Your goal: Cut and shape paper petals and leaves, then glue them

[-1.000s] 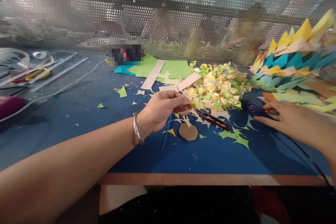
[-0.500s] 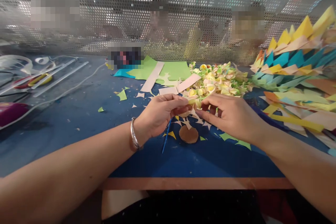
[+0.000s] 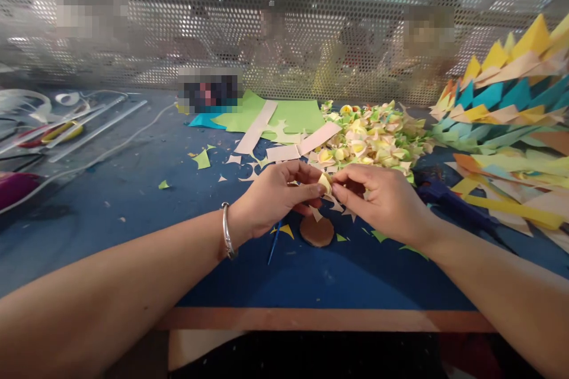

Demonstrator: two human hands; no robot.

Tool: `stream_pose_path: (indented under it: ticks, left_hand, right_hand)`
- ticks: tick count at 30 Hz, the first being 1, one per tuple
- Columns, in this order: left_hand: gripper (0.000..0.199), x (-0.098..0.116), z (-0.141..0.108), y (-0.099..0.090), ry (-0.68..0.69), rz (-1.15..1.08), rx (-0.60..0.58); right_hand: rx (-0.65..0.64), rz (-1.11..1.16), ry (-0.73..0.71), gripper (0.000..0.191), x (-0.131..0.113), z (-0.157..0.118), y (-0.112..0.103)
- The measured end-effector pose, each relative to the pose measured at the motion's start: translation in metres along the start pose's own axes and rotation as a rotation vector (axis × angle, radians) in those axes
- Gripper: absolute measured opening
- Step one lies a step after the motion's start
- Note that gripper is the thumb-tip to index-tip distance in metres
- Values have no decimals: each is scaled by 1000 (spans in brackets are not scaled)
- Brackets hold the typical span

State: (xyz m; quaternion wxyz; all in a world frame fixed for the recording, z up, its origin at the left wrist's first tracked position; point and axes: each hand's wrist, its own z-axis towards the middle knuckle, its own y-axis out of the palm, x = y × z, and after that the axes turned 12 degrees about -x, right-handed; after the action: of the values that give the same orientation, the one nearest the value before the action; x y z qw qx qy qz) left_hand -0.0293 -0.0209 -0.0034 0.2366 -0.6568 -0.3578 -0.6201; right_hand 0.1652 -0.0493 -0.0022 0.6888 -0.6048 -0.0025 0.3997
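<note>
Between my two hands is a small pale yellow paper piece (image 3: 325,182), curled into a little flower-like shape. My left hand (image 3: 287,192) pinches it from the left between thumb and fingers. From the right, the thumb and forefinger of my right hand (image 3: 377,195) close on its other edge. Just below lies a brown cardboard disc (image 3: 317,231) on the blue tabletop. A thin blue stick (image 3: 274,243) rests left of the disc. Beyond my hands is a heap of small curled paper flowers (image 3: 377,133) in yellow, cream and green.
Green paper sheets (image 3: 302,115) and pink paper strips (image 3: 256,127) lie behind my hands. A layered paper model (image 3: 502,100) stands at right, near paper strips (image 3: 511,195) and a dark blue tool (image 3: 453,198). Scissors (image 3: 62,132) and clear sticks (image 3: 98,130) lie left, before a perforated metal screen (image 3: 284,41).
The yellow paper piece, stretched between my fingers before, now stands up as a curled shape. My right hand's fingertips have come closer to my left. The view has shifted slightly.
</note>
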Motion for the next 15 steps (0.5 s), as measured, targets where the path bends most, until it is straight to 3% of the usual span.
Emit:
stream_pose_path:
  ticks: [7,11,15]
  left_hand:
    - [13,-1,2,-3,72,287,-28]
    - [12,6,0,-7,70,416,-17]
    - [14,16,-3,-16,47,686,11]
  right_hand:
    - [-11,77,2,15,2,-3,-2]
    - [-3,72,-23,15,2,-5,-1]
    - [13,39,-85,15,0,-6,0]
